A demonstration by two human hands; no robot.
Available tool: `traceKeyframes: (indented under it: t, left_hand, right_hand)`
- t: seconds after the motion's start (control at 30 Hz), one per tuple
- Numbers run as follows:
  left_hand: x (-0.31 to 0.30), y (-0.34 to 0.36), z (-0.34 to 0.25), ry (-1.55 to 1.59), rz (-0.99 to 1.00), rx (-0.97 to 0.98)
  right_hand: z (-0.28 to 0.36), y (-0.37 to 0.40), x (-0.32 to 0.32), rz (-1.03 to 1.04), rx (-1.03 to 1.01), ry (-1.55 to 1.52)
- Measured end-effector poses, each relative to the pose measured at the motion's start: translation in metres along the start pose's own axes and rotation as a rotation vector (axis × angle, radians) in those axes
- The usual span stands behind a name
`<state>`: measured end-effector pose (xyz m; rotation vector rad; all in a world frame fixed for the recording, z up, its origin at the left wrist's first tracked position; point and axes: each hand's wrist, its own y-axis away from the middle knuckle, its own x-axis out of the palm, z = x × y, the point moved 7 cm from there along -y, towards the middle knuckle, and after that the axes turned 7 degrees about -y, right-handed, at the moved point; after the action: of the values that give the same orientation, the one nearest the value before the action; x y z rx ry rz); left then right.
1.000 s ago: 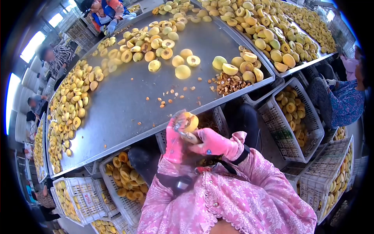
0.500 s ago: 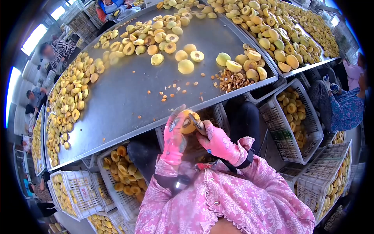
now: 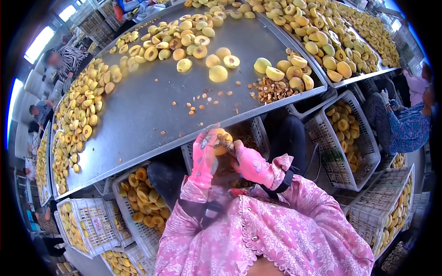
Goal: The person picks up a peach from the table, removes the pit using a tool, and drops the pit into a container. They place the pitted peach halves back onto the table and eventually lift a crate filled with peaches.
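Note:
Close to the table's front edge, my left hand (image 3: 203, 154), in a pink glove, is closed around a yellow peach (image 3: 223, 138). Its cut side shows orange flesh. My right hand (image 3: 251, 164), also gloved in pink, grips a short metal-bladed tool (image 3: 231, 147) against the fruit's right side; fingers and fruit hide most of the blade. Just beyond my hands is the metal table (image 3: 152, 115), with loose brown pits (image 3: 192, 109) scattered on it. A heap of pits (image 3: 272, 90) lies at its right corner beside several peach pieces (image 3: 294, 71).
Peach halves are piled along the table's left side (image 3: 85, 106) and on a second table (image 3: 329, 39). White crates of halves stand by my legs, one left (image 3: 145, 198) and one right (image 3: 343, 131). Other people sit around, including one in a blue patterned top (image 3: 410, 131).
The tool's blade, clearly seen across the peach before, is now mostly hidden. My right hand has shifted slightly left and turned against the fruit. The view has moved a little.

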<state>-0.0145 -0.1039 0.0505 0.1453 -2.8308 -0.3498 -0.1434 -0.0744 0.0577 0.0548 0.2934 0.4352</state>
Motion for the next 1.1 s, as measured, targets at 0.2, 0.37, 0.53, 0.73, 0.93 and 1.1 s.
traceKeyframes:
  t: [0.2,0.37,0.53,0.73,0.93,1.1]
  left_hand:
    - [-0.014,-0.007,0.01,-0.225,0.031,0.067]
    - [-0.02,-0.008,0.018,-0.241,-0.042,0.099]
    - [-0.027,-0.01,0.025,-0.146,-0.098,0.07]
    - [-0.025,-0.009,0.026,-0.114,-0.181,0.032]
    - [-0.032,-0.013,0.032,-0.147,-0.184,0.04]
    - [-0.038,-0.016,0.036,-0.131,-0.149,-0.037]
  right_hand:
    - [-0.013,-0.005,0.004,0.071,-0.003,0.31]
    - [-0.034,-0.007,0.011,0.016,0.38,-0.141]
    - [-0.038,-0.012,0.017,0.055,0.329,-0.15]
    - [-0.051,-0.024,0.024,0.054,0.097,0.176]
    - [-0.059,-0.018,0.036,0.068,0.57,-0.393]
    - [-0.068,-0.033,0.041,0.208,0.29,-0.062]
